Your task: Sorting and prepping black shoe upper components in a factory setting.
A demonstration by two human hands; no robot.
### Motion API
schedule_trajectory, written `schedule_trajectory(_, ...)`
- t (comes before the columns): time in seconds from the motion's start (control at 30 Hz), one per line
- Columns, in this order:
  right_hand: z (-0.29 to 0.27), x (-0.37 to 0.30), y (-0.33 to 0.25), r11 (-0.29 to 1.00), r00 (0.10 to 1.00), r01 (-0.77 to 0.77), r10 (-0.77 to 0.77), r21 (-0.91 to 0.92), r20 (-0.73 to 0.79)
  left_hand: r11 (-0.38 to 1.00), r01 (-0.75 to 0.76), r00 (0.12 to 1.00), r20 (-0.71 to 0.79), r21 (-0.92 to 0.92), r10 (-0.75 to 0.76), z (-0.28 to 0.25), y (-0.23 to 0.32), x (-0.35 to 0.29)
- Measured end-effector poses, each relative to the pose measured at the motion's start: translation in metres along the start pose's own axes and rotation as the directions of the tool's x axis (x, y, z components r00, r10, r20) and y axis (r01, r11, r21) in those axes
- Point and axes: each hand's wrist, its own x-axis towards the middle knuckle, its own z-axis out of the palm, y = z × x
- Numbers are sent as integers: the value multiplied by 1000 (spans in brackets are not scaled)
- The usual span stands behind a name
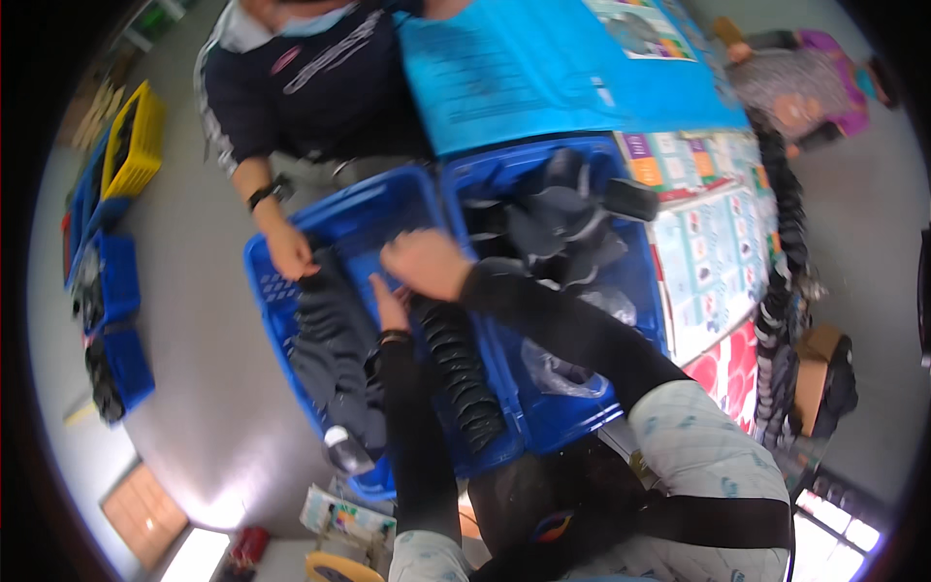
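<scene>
In the left blue crate (260, 267), black curved pieces stand nested in two rows. My left hand (391, 308) is at the far end of the right-hand row (461, 364), its fingers stretched out and apart. Just above it my right hand (429, 264) is closed, blurred by motion; what it holds, if anything, is hidden. Opposite me, a co-worker's hand (291, 254) touches the far end of the left-hand row (335, 339). A second blue crate (558, 436) on the right contains loose black pieces (558, 213) and a clear plastic bag (572, 364).
Behind the crates is a light-blue covered surface (514, 78); printed sheets (708, 252) lie at the right. Further right run a long row of black pieces (776, 330) and a cardboard box (817, 378). Yellow (145, 141) and blue crates (118, 276) line the left. Another person (805, 92) is at far right.
</scene>
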Motion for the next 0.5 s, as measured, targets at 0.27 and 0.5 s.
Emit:
schedule_trajectory(0.27,4,-45,14,775,949,-311,288,550,131,812,-275,958,77,515,275,3,8,-3)
schedule_trajectory(0.5,-14,-235,154,788,789,-613,606,64,97,623,-384,917,200,682,346,57,11,-16)
